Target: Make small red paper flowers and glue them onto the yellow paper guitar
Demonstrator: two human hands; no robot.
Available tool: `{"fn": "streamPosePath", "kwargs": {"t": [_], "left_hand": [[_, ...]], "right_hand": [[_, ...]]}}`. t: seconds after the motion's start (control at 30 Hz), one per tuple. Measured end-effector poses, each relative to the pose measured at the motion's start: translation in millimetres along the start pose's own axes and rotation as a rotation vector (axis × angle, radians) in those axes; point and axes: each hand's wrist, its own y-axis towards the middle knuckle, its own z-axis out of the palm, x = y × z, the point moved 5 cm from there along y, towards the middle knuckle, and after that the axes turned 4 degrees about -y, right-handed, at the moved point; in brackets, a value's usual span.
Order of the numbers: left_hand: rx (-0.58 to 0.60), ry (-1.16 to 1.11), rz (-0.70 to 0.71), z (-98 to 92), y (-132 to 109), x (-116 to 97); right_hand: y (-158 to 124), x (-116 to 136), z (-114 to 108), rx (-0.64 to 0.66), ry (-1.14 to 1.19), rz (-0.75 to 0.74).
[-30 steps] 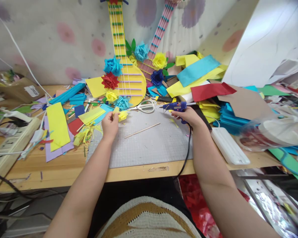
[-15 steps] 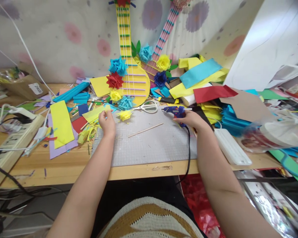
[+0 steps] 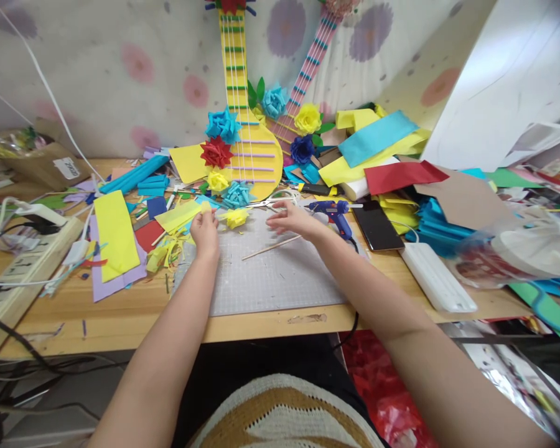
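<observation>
My left hand (image 3: 205,231) is closed in a pinch on a small yellow paper piece (image 3: 206,207) at the left edge of the grey cutting mat (image 3: 280,286). Over the mat's middle, my right hand (image 3: 289,219) is open and holds nothing, its fingers pointing left. A small yellow paper flower (image 3: 236,218) lies between the hands. Below the right hand is a thin wooden stick (image 3: 266,249). White-handled scissors (image 3: 287,198) lie just behind that hand, partly hidden by it. The blue glue gun (image 3: 333,213) rests on the mat's right side, apart from my fingers.
Paper guitars, one yellow (image 3: 266,152) and one pink (image 3: 303,78), lean at the back with paper flowers. Coloured paper lies on both sides. A black phone (image 3: 378,225) and white power strip (image 3: 438,277) are right; a wooden-edged socket strip (image 3: 23,261) is left.
My right hand has let go of the glue gun and moved left over the mat. The left hand has shifted slightly right, still pinching the yellow paper piece.
</observation>
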Motion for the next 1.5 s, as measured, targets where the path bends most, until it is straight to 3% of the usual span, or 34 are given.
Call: {"fn": "streamPosePath", "kwargs": {"t": [0.1, 0.2, 0.4, 0.6, 0.77, 0.97, 1.2, 1.27, 1.33, 1.43, 1.5], "left_hand": [[-0.094, -0.178, -0.126, -2.7, -2.5, 0.2], [-0.067, -0.207, -0.199, 0.6, -5.9, -1.3], [-0.057, -0.276, -0.279, 5.6, -13.7, -1.6], [-0.047, -0.346, -0.283, 11.8, -24.0, -2.0], [0.054, -0.340, -0.235, 23.9, -35.6, -0.4], [0.175, -0.393, -0.194, 33.6, -43.2, -2.1], [0.236, -0.435, -0.168, 36.3, -44.3, -3.6], [0.224, -0.385, -0.109, 31.3, -39.5, -3.9], [0.187, -0.253, 0.042, 22.2, -33.8, -10.1], [0.167, 0.097, 0.450, 12.2, -35.1, -32.7], [0.249, 0.301, 0.692, 15.2, -45.0, -44.9]], "right_hand": [[31.4, -5.0, 30.5, -0.060, 0.275, 0.132], [48.5, -6.9, 51.1, -0.102, 0.343, 0.209], [60.8, -4.6, 67.8, -0.149, 0.399, 0.148], [43.6, -7.5, 60.3, -0.102, 0.478, -0.053], [23.9, -17.0, 47.0, -0.041, 0.445, -0.125], [18.1, -23.3, 43.5, 0.025, 0.367, -0.170], [22.3, -32.1, 40.5, -0.014, 0.380, -0.142], [21.7, -33.9, 37.5, -0.049, 0.392, -0.133], [20.1, -34.9, 34.1, -0.067, 0.413, -0.123], [18.0, -35.6, 27.9, -0.076, 0.458, -0.110], [17.8, -36.8, 23.7, -0.082, 0.496, -0.096]]}}
